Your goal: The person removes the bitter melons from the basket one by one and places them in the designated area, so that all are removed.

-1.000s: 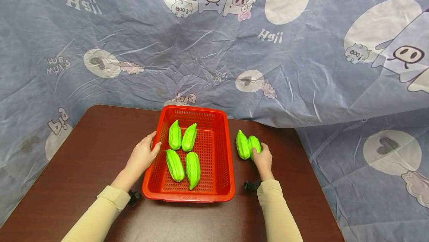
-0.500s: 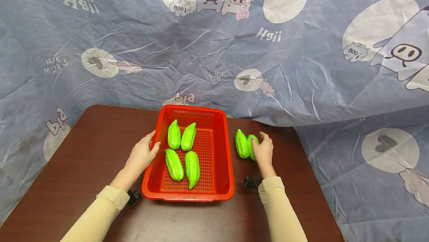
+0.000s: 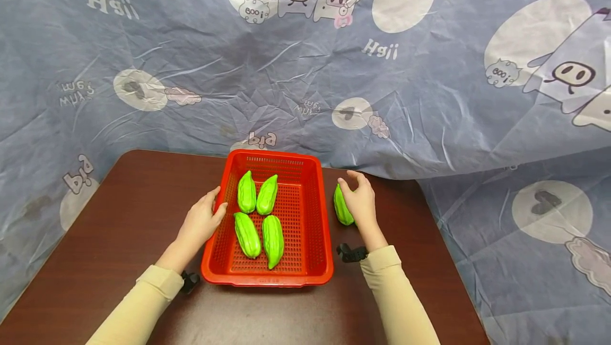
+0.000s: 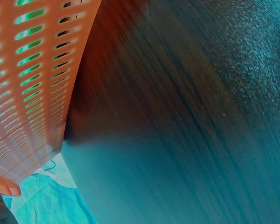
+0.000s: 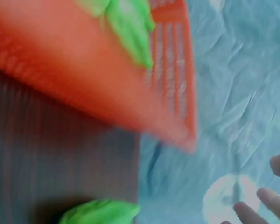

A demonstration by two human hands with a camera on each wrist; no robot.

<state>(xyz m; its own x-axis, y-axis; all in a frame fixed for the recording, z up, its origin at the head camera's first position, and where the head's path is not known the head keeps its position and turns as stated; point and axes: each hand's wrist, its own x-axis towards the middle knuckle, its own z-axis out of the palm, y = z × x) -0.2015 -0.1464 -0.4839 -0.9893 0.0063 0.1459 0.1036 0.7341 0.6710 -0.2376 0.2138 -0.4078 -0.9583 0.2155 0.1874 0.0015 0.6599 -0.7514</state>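
A red plastic basket (image 3: 315, 276) with slotted walls stands on the table. Several bright green, ridged bitter melons (image 3: 246, 192) lie in its left half. My left hand (image 3: 198, 223) grips the basket's left rim, thumb over the edge and fingers along the outside. Right of the basket, a further bitter melon (image 3: 342, 208) shows partly from behind my right hand (image 3: 361, 201), which hovers over it with fingers spread and holds nothing. The one beside it is almost hidden under the hand. In the right wrist view, the fingers (image 5: 272, 203) stand apart from the melon (image 5: 100, 212) on the table.
The dark brown wooden table (image 3: 119, 217) ends at the back against a hanging blue-grey printed cloth (image 3: 267, 106). The basket's right rim stands close to the melons outside it. A black wrist camera mount (image 3: 351, 252) sits at the right wrist.
My right hand has let go of the right-hand melon outside the basket, risen and shifted left over the other one. The left hand and the basket have stayed put.
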